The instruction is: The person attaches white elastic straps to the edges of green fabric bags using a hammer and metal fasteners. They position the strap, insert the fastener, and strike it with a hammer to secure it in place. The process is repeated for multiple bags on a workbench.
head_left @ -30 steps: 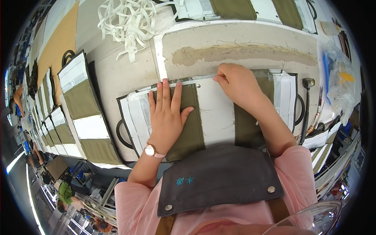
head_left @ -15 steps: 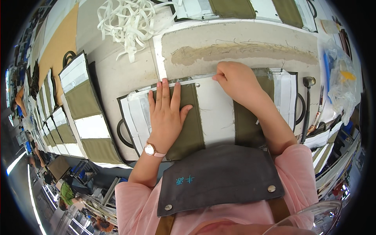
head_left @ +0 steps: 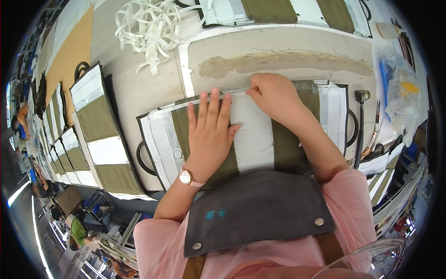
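A white and olive-green striped fabric panel point(head_left: 254, 151) with dark edging lies flat before me; black loop handles point(head_left: 144, 160) stick out at its sides. My left hand point(head_left: 211, 132) rests palm down on it, fingers stretched toward the far edge, across an olive stripe and the white middle. At that far edge my right hand point(head_left: 276, 97) is closed, knuckles up, thumb and fingertips pressed together. Whatever it may grip is hidden beneath the fingers. Loose threads point(head_left: 267, 146) lie along the stripe seams.
A heap of white tape point(head_left: 151, 30) sits at the far left. More striped panels lie on the left point(head_left: 104, 137) and beyond point(head_left: 272, 10). On the right are a hammer-like tool point(head_left: 361, 123), clear plastic bags point(head_left: 402, 93) and thin tools. Thread scraps point(head_left: 278, 60) lie beyond the panel.
My left hand has slid right, from the olive stripe to partly over the white middle. My right hand stays closed at the far edge, slightly further left in view.
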The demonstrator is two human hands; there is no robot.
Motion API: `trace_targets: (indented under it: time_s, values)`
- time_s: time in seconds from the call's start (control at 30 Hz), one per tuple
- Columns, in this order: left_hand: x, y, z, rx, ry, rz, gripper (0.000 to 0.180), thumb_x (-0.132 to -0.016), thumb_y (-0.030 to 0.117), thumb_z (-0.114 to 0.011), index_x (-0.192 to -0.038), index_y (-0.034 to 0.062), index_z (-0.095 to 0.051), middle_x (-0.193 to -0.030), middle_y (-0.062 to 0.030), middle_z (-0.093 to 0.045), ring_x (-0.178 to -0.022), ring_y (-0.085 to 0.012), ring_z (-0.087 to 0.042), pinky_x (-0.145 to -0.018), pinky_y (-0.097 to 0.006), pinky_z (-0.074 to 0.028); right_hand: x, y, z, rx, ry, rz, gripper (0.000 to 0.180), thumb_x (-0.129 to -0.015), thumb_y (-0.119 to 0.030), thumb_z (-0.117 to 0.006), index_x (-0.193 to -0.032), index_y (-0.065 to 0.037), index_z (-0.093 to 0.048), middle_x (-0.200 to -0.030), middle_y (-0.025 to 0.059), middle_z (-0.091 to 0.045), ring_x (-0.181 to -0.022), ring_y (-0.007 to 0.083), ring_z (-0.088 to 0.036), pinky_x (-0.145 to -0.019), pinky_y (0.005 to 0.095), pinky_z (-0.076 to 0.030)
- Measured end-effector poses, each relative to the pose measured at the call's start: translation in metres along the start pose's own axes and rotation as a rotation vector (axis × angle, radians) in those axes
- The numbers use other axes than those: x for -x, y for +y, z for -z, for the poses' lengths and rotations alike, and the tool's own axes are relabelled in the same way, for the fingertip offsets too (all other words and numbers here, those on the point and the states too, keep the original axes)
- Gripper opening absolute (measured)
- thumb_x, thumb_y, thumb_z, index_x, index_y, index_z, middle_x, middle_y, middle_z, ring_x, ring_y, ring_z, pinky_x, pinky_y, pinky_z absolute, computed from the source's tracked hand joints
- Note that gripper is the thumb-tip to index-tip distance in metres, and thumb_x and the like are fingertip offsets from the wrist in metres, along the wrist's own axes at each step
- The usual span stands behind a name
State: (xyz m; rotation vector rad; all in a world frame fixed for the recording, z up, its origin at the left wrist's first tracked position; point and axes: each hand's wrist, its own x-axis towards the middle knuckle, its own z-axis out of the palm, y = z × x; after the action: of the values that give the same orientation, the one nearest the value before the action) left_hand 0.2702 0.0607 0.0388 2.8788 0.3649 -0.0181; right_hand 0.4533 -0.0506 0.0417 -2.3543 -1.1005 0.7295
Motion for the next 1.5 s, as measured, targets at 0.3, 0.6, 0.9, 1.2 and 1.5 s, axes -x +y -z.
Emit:
trace_targets:
  time_s: [0.3, 0.6, 0.9, 1.2, 1.5]
  values:
    - [-0.001, -0.003, -0.012, 0.066, -0.024, -0.03, 0.072, -0.094, 0.04, -0.063, -0.153, 0.0052, -0.038, -0.16, -0.0158, -0.035, -0.148, -0.0344, -0.032, -0.12, -0.054, -0.02, 0.035, 0.032, 0.034, -0.154, 0.135, -0.145, 0.023, -0.089, -0.02, -0.069, -0.082, 0.0, -0.062, -0.073, 0.0165, -0.062, -0.069, 0.0341, -0.06, -0.067, 0.0412, -0.047]
    - [-0.003, 0.001, -0.012, 0.034, -0.025, -0.027, 0.068, -0.098, 0.045, -0.057, -0.152, 0.0082, -0.041, -0.16, -0.0173, -0.035, -0.147, -0.0371, -0.033, -0.119, -0.056, -0.022, 0.04, 0.051, 0.03, -0.119, 0.181, -0.207, 0.024, -0.088, -0.018, -0.071, -0.082, 0.002, -0.061, -0.077, 0.0169, -0.062, -0.07, 0.0303, -0.059, -0.067, 0.039, -0.047]
    - [-0.01, 0.015, -0.002, -0.072, -0.054, 0.005, 0.067, -0.096, 0.047, -0.059, -0.149, 0.0087, -0.046, -0.157, -0.0211, -0.038, -0.144, -0.0384, -0.037, -0.117, -0.058, -0.023, 0.035, 0.054, 0.029, -0.064, 0.158, -0.191, 0.026, -0.089, -0.024, -0.067, -0.079, 0.0, -0.062, -0.082, 0.0165, -0.065, -0.08, 0.0368, -0.062, -0.071, 0.0463, -0.047]
    - [-0.014, 0.027, -0.005, -0.057, -0.041, -0.04, 0.076, -0.091, 0.045, -0.066, -0.142, -0.0081, -0.045, -0.154, -0.0214, -0.042, -0.144, -0.0376, -0.038, -0.118, -0.06, -0.021, 0.033, 0.057, 0.032, -0.124, 0.108, -0.219, 0.024, -0.089, -0.024, -0.067, -0.08, -0.001, -0.062, -0.082, 0.0155, -0.065, -0.08, 0.0369, -0.062, -0.071, 0.0477, -0.048]
    - [-0.046, 0.051, -0.015, 0.174, 0.151, -0.219, 0.059, -0.084, 0.018, -0.073, -0.135, -0.0023, -0.053, -0.133, -0.0154, -0.055, -0.123, -0.0323, -0.052, -0.106, -0.046, -0.041, 0.035, 0.054, 0.023, 0.038, 0.239, -0.196, 0.026, -0.088, -0.025, -0.069, -0.078, -0.001, -0.062, -0.077, 0.0163, -0.064, -0.075, 0.0356, -0.062, -0.068, 0.0439, -0.047]
